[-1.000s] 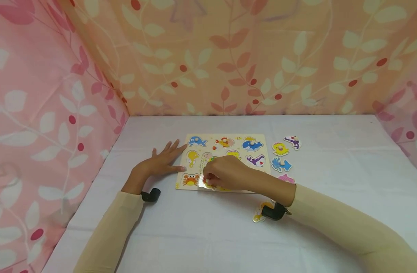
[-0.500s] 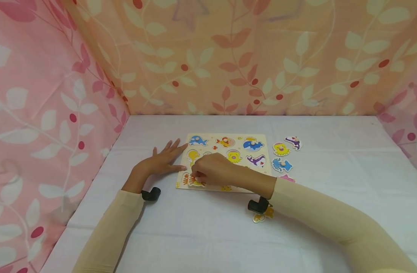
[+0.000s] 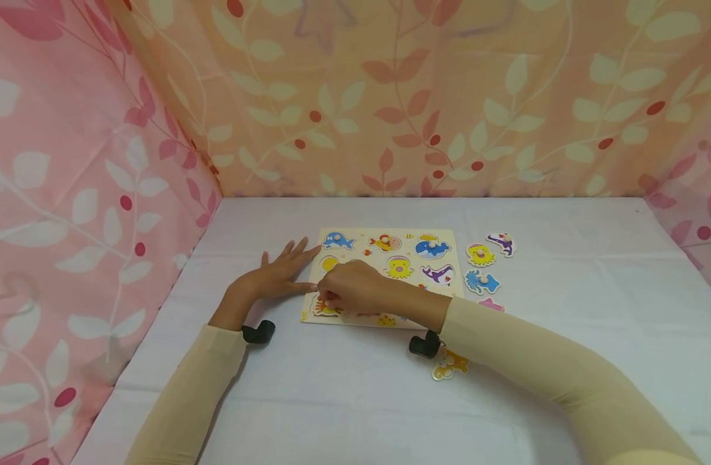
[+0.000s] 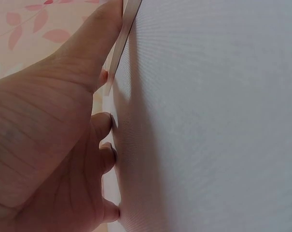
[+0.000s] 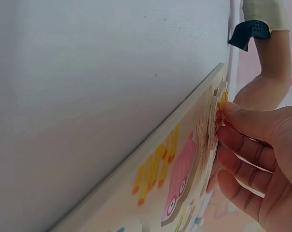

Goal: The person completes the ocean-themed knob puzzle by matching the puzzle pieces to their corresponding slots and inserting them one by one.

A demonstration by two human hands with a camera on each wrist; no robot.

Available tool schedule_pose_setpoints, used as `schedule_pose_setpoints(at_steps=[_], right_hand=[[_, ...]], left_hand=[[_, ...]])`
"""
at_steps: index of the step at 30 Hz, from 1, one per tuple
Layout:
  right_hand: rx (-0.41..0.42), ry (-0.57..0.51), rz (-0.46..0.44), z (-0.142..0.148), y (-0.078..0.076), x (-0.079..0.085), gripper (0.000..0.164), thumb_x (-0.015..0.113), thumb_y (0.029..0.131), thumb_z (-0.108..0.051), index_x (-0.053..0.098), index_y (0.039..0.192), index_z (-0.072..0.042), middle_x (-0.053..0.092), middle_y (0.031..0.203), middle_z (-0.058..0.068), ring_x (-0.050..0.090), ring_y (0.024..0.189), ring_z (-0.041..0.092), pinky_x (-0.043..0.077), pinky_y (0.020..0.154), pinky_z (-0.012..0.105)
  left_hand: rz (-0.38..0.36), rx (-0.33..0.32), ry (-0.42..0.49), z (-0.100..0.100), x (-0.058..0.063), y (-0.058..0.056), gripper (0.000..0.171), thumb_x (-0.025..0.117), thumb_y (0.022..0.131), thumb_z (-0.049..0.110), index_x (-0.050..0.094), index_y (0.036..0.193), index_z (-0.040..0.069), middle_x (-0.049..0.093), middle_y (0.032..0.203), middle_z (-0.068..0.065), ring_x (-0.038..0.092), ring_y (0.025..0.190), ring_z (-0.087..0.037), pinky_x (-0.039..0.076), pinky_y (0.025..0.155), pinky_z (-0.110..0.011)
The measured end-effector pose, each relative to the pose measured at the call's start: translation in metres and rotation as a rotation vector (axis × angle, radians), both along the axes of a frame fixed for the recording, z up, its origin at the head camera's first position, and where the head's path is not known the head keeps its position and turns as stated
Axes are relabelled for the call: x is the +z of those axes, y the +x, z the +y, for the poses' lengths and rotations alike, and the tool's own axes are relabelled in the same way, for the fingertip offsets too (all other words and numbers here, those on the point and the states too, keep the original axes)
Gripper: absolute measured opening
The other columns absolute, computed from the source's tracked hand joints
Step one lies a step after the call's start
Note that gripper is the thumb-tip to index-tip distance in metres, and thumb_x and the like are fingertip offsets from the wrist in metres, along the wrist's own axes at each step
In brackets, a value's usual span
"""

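Note:
My right hand (image 3: 352, 287) pinches a crab puzzle piece (image 3: 327, 309) over the lower left corner of a wooden puzzle board (image 3: 361, 234). The right wrist view shows thumb and fingertips on the crab piece (image 5: 214, 121), which stands slightly proud of the board. My left hand (image 3: 274, 278) lies spread at the board's left side, its thumb and a fingertip touching the edge. In the left wrist view the thumb (image 4: 100, 36) rests along that edge. Pieces with knobs sit in the top row: a blue whale (image 3: 337, 241), a fish (image 3: 385, 243) and another blue whale (image 3: 432, 247).
Loose pieces lie right of the board: a purple whale (image 3: 502, 244), a yellow octopus (image 3: 481, 255), a blue piece (image 3: 482, 281) and a partly covered pink one (image 3: 491, 303). An orange-yellow piece (image 3: 450, 366) lies below my right wrist. Patterned cloth (image 3: 390, 97) stands behind the white table (image 3: 332, 400).
My right hand has moved left across the board with the crab piece, to the crab picture at the lower left corner. The left hand has stayed in place.

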State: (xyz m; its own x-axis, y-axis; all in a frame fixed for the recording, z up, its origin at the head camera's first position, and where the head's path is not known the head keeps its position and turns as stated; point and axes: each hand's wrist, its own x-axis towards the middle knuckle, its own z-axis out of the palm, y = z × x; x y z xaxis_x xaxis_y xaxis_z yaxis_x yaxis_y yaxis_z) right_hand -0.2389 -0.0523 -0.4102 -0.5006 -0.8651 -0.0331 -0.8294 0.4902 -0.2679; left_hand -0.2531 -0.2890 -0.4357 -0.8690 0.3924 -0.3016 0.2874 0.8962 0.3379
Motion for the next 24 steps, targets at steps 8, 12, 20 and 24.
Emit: schedule_pose_setpoints(at_steps=[8,12,20,24], right_hand=[[-0.01,-0.007,0.002,-0.0056,0.0001,-0.0006,0.011,0.075,0.093,-0.032,0.077,0.099,-0.022,0.065,0.081,-0.015,0.057,0.078,0.006,0.047,0.071,0.024],[-0.013,-0.005,-0.004,-0.0075,0.0007,-0.0002,0.011,0.076,0.093,-0.031,0.078,0.101,-0.023,0.067,0.083,-0.015,0.058,0.08,0.006,0.047,0.072,0.026],[-0.017,-0.014,-0.028,-0.0088,0.0005,-0.0003,0.012,0.076,0.093,-0.029,0.078,0.102,-0.022,0.066,0.082,-0.014,0.057,0.081,0.006,0.047,0.073,0.026],[-0.017,-0.007,-0.04,-0.0096,0.001,-0.0007,0.01,0.076,0.093,-0.029,0.078,0.1,-0.022,0.067,0.082,-0.015,0.058,0.081,0.005,0.048,0.074,0.028]], left_hand=[[0.009,-0.013,0.0,0.0003,0.001,0.0004,0.094,0.06,0.092,0.065,0.008,0.164,0.035,-0.007,0.171,-0.007,-0.011,0.155,-0.036,-0.009,0.108,-0.079],[0.006,-0.011,-0.002,-0.0001,-0.0003,-0.0003,0.093,0.061,0.093,0.064,0.008,0.164,0.037,-0.008,0.171,-0.007,-0.011,0.155,-0.036,-0.01,0.108,-0.079],[0.002,-0.012,0.003,-0.0001,0.0,-0.0001,0.091,0.061,0.094,0.062,0.008,0.164,0.037,-0.008,0.171,-0.006,-0.012,0.155,-0.035,-0.01,0.108,-0.079],[0.003,-0.009,0.009,0.0002,0.0009,0.0006,0.092,0.062,0.093,0.061,0.009,0.164,0.035,-0.007,0.171,-0.007,-0.011,0.155,-0.036,-0.011,0.107,-0.079]])
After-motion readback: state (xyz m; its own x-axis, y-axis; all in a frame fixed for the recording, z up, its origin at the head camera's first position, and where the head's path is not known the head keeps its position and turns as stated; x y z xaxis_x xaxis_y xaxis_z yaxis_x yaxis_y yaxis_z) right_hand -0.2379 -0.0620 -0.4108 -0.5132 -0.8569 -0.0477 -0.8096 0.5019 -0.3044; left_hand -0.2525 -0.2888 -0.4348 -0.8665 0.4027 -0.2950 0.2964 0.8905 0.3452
